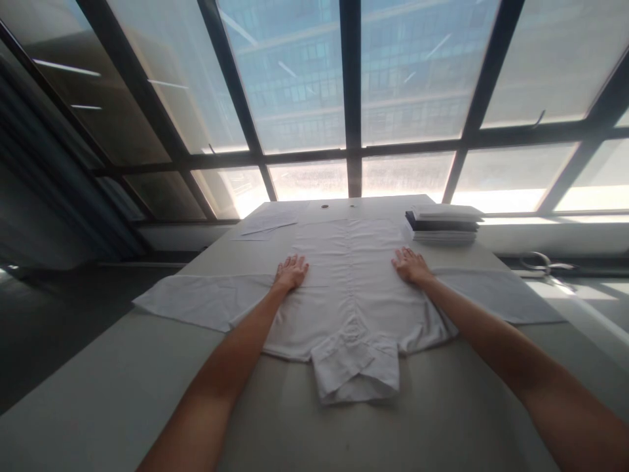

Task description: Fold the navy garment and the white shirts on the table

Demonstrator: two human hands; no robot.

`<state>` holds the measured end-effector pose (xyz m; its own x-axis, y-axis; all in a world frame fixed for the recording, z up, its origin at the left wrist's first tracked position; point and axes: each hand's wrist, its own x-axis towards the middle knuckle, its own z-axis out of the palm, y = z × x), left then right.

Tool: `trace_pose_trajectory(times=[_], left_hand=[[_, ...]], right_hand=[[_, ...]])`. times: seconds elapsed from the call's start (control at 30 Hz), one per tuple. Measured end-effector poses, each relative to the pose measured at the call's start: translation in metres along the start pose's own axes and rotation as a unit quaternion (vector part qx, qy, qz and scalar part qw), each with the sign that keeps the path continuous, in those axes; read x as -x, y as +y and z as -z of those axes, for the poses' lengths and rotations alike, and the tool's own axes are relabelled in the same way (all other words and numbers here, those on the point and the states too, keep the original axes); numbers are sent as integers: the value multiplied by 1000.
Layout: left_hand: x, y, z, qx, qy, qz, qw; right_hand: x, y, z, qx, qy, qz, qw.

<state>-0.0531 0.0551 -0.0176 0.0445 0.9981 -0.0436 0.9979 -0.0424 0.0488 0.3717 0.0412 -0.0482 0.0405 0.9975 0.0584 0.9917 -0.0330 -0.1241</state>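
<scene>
A white long-sleeved shirt (327,301) lies spread on the table, its collar toward me and its front placket running away from me down the middle. The sleeves stretch out to both sides, and small wrinkles cross the body. My left hand (293,271) rests flat on the left part of the shirt's body, fingers extended. On the opposite side, my right hand (411,266) lies palm down near the shirt's right edge, fingers stretched out. Neither hand grips the cloth.
A stack of folded white and dark garments (443,224) sits at the table's far right. Thin white sheets (268,225) lie at the far left. The white table (275,419) reaches toward large windows (304,78). A dark curtain (54,151) hangs left; a metal base (548,265) stands right.
</scene>
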Motion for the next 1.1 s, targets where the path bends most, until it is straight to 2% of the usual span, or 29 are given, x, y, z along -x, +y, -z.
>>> trace_pose_trajectory(times=[0.5, 0.63, 0.73, 0.8, 0.87, 0.97, 1.03, 1.1], left_hand=[[4, -1, -4, -2, 24, -17, 1000], [10, 4, 2, -28, 41, -31, 998], [22, 24, 9, -41, 53, -97, 993], [32, 45, 9, -23, 44, -155, 987], [42, 68, 5, 14, 34, -206, 978], [53, 96, -6, 47, 26, -268, 962], [56, 103, -14, 46, 11, -288, 956], [57, 103, -18, 44, 0, -291, 956]], right_hand=[[-1, -2, -4, 6, 44, 16, 999], [8, -5, 1, 20, 83, 31, 996], [17, -12, 11, 45, 134, 95, 985], [23, -23, 17, 52, 133, 162, 976], [31, -42, 19, 34, 108, 198, 974], [45, -78, 12, -24, 66, 192, 979], [53, -95, 5, -53, 31, 213, 975], [55, -98, 0, -63, 3, 231, 971]])
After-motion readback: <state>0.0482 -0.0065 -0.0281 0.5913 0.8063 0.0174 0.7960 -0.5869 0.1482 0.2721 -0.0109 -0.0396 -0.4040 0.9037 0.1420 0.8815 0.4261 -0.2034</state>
